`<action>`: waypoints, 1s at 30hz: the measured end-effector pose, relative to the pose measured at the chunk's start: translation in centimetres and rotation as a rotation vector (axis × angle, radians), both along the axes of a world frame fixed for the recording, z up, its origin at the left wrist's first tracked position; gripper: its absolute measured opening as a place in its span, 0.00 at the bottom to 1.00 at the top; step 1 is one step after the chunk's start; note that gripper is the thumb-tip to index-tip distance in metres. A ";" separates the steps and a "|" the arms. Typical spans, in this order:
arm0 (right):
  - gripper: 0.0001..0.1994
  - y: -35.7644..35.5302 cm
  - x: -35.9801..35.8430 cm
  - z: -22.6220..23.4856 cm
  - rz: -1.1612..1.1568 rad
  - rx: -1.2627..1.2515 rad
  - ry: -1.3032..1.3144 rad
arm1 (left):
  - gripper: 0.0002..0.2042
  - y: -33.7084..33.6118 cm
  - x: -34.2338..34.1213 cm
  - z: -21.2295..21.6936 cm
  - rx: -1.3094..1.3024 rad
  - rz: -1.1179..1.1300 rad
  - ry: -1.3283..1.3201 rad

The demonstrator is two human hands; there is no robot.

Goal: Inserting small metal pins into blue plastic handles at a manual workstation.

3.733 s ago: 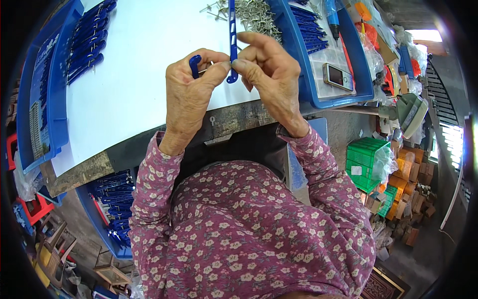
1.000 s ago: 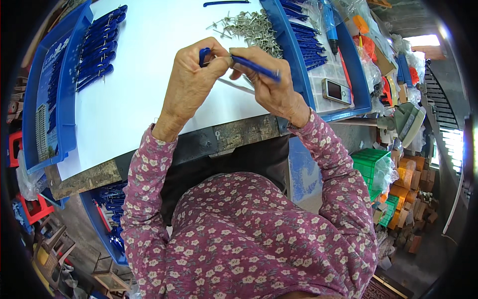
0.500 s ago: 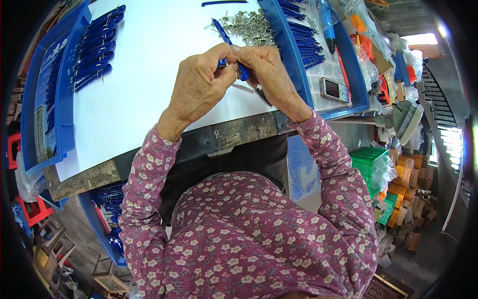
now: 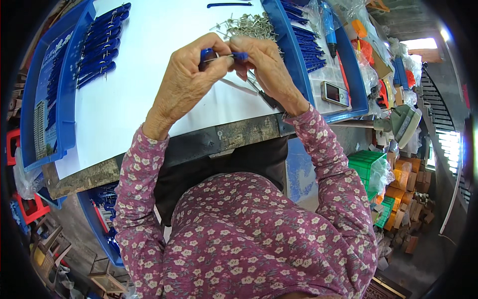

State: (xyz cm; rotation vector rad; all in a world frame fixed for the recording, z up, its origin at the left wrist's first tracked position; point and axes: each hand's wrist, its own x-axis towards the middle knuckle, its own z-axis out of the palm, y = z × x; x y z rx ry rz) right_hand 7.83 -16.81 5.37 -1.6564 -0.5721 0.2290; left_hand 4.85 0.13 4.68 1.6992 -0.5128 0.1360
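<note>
Both hands meet above the white tabletop. Pinched in my left hand is a dark blue plastic piece, with a thin metal pin beside the fingertips. My right hand grips the end of a slim blue plastic piece; whether the two blue parts are joined is hidden by the fingers. A tool with a dark handle lies below my right hand. Just beyond the hands is a heap of small metal pins. One more slim blue strip lies at the far edge.
Finished-looking blue pieces form a row at left, beside a blue tray. On the right, another blue tray holds blue strips, a blue power screwdriver and a mobile phone. A worn wooden edge borders the table.
My left hand has shifted slightly left and up, and the fingers have turned the blue pieces. The long blue strip that pointed away from me now shows only short ends.
</note>
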 end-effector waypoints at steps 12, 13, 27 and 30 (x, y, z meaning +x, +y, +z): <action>0.18 0.0 -1.4 0.6 0.237 0.113 0.420 | 0.05 1.3 0.5 0.1 -0.057 0.095 0.077; 0.19 -0.1 -1.5 0.8 0.253 0.103 0.430 | 0.05 1.3 0.6 0.0 -0.057 0.096 0.077; 0.26 1.8 0.1 2.6 0.321 0.234 0.084 | 0.05 2.5 -0.2 0.8 -0.071 0.049 0.089; 0.25 2.8 0.7 2.2 0.231 0.197 0.095 | 0.05 3.5 -0.5 1.2 -0.021 0.019 0.111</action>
